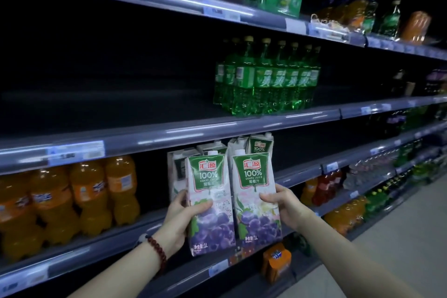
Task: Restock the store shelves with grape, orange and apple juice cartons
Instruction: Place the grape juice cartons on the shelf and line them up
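Two upright grape juice cartons with green tops and purple grapes are in front of the third shelf [302,176]. My left hand [180,219] grips the left carton [210,203] from its left side, thumb across the front. My right hand [281,203] grips the right carton [256,198] from its right side. The two cartons stand side by side, nearly touching. Behind them, several more grape juice cartons [260,145] stand further back on the same shelf.
Orange soda bottles [72,198] fill the shelf to the left of the cartons. A pack of green bottles [268,80] sits on the shelf above. Orange cans [277,261] stand on the shelf below. Mixed drinks line the shelves at right, with the floor aisle [399,249] beside them.
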`<state>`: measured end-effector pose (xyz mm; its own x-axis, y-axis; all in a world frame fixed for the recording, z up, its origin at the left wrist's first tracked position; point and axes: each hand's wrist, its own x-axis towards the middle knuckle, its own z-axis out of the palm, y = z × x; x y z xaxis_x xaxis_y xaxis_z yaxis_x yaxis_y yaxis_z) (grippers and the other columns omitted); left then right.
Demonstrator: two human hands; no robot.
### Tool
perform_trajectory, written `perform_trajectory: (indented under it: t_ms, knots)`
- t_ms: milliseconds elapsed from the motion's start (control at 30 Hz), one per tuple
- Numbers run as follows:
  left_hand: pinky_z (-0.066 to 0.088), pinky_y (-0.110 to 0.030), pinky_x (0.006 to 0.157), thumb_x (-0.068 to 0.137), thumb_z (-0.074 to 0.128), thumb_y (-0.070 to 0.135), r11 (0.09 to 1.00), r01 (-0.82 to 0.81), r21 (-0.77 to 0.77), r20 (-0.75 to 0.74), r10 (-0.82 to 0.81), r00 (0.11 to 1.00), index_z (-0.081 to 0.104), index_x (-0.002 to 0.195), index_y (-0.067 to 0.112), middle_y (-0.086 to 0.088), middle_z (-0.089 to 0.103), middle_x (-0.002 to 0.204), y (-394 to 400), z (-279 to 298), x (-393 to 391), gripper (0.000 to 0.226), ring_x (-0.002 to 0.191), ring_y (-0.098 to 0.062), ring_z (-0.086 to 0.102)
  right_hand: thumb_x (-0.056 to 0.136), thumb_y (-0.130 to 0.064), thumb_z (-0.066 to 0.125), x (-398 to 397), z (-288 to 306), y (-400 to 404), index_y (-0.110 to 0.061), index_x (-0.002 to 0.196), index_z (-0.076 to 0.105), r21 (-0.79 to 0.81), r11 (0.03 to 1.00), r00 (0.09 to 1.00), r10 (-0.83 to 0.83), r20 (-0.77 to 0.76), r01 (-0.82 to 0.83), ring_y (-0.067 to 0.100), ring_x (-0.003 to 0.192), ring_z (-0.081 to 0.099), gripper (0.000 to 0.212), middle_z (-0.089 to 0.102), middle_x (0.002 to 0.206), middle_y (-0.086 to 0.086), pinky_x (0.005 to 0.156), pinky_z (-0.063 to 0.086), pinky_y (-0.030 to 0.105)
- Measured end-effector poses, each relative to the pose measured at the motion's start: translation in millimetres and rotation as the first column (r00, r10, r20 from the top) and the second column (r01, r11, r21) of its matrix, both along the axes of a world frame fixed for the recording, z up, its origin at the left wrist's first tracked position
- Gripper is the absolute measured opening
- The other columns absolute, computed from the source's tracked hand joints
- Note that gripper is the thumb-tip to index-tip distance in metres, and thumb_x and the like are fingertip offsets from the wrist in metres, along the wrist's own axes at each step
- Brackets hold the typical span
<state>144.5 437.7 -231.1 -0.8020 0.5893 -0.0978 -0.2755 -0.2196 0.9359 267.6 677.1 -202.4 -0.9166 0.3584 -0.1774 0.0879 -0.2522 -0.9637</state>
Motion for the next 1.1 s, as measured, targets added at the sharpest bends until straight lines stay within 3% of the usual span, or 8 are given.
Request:
perform_trajectory:
  t_ms: [100, 267, 400, 567, 800, 933, 1033, 1100]
  knots:
    - [0.052, -0.043, 0.091, 0.049, 0.088, 0.014, 1.000, -0.002, 0.003, -0.003, 0.002, 1.000, 0.030, 0.145, 0.014, -0.015, 0.066, 0.117, 41.9, -5.8, -6.9, 0.112, 0.097, -0.028, 0.069, 0.061, -0.001, 0.070, -6.2, -1.1, 41.3, 0.006, 0.128, 0.050, 0.018, 1.000, 1.000, -0.006, 0.009, 0.006, 0.045, 0.106, 0.062, 0.071, 0.062, 0.123, 0.030, 0.093, 0.050, 0.051]
    - [0.056, -0.029, 0.076, 0.046, 0.087, 0.016, 1.000, 0.026, 0.001, -0.019, -0.026, 0.999, 0.037, 0.140, 0.016, -0.012, 0.073, 0.104, 100.2, -1.6, -16.1, 0.107, 0.089, -0.025, 0.072, 0.060, -0.003, 0.070, -14.3, 3.3, 98.4, 0.005, 0.126, 0.054, 0.044, 0.998, 0.999, -0.042, 0.009, 0.041, 0.040, 0.096, 0.067, 0.069, 0.067, 0.115, 0.025, 0.081, 0.055, 0.045]
    - [0.050, -0.036, 0.091, 0.045, 0.089, 0.020, 0.999, 0.040, -0.004, -0.008, -0.040, 0.999, 0.027, 0.146, 0.017, -0.011, 0.071, 0.108, 137.7, 3.2, -20.6, 0.119, 0.095, -0.023, 0.071, 0.061, -0.005, 0.072, -16.0, 0.5, 139.7, 0.003, 0.126, 0.054, 0.054, 0.997, 0.998, -0.053, 0.020, 0.052, 0.042, 0.102, 0.066, 0.068, 0.066, 0.118, 0.025, 0.092, 0.051, 0.052]
    - [0.051, -0.040, 0.093, 0.046, 0.088, 0.019, 0.999, 0.030, -0.018, -0.003, -0.030, 1.000, 0.029, 0.146, 0.015, -0.008, 0.071, 0.109, 189.9, 6.7, -17.6, 0.116, 0.096, -0.023, 0.070, 0.062, -0.007, 0.073, -19.8, -7.7, 190.0, 0.001, 0.126, 0.054, 0.072, 0.997, 0.999, -0.021, 0.036, 0.019, 0.040, 0.102, 0.067, 0.067, 0.068, 0.117, 0.022, 0.082, 0.053, 0.045]
    - [0.049, -0.045, 0.097, 0.048, 0.086, 0.016, 0.998, -0.055, -0.023, 0.004, 0.055, 0.998, 0.039, 0.138, 0.013, -0.012, 0.070, 0.111, 278.5, 5.0, -4.8, 0.102, 0.097, -0.027, 0.070, 0.060, -0.008, 0.076, -27.9, -10.3, 283.0, 0.001, 0.124, 0.054, 0.099, 0.993, 0.997, 0.059, 0.053, -0.064, 0.041, 0.103, 0.066, 0.069, 0.068, 0.115, 0.024, 0.093, 0.050, 0.052]
    - [0.057, -0.031, 0.076, 0.055, 0.085, 0.014, 0.992, -0.121, -0.033, 0.008, 0.121, 0.993, 0.044, 0.128, 0.019, -0.006, 0.072, 0.103, 331.1, 0.0, 4.3, 0.084, 0.086, -0.020, 0.073, 0.053, -0.012, 0.081, -35.5, -5.6, 338.4, 0.001, 0.125, 0.052, 0.124, 0.985, 0.991, 0.112, 0.074, -0.120, 0.045, 0.109, 0.062, 0.079, 0.065, 0.120, 0.026, 0.101, 0.044, 0.058]
    - [0.053, -0.041, 0.091, 0.055, 0.086, 0.014, 0.986, -0.165, -0.036, 0.025, 0.166, 0.986, 0.035, 0.142, 0.017, -0.012, 0.068, 0.115, 368.6, -6.9, 9.1, 0.101, 0.096, -0.026, 0.070, 0.058, -0.005, 0.075, -39.1, -5.7, 373.2, 0.001, 0.125, 0.053, 0.110, 0.983, 0.987, 0.139, 0.085, -0.148, 0.046, 0.107, 0.062, 0.071, 0.065, 0.119, 0.027, 0.098, 0.047, 0.056]
    - [0.054, -0.042, 0.089, 0.051, 0.087, 0.015, 0.982, -0.188, -0.035, 0.032, 0.189, 0.982, 0.046, 0.132, 0.017, -0.010, 0.071, 0.110, 390.1, -10.1, 12.5, 0.091, 0.094, -0.027, 0.071, 0.059, -0.002, 0.072, -40.6, -7.2, 395.8, 0.002, 0.124, 0.054, 0.092, 0.984, 0.984, 0.146, 0.101, -0.155, 0.045, 0.105, 0.063, 0.068, 0.065, 0.118, 0.028, 0.095, 0.049, 0.054]
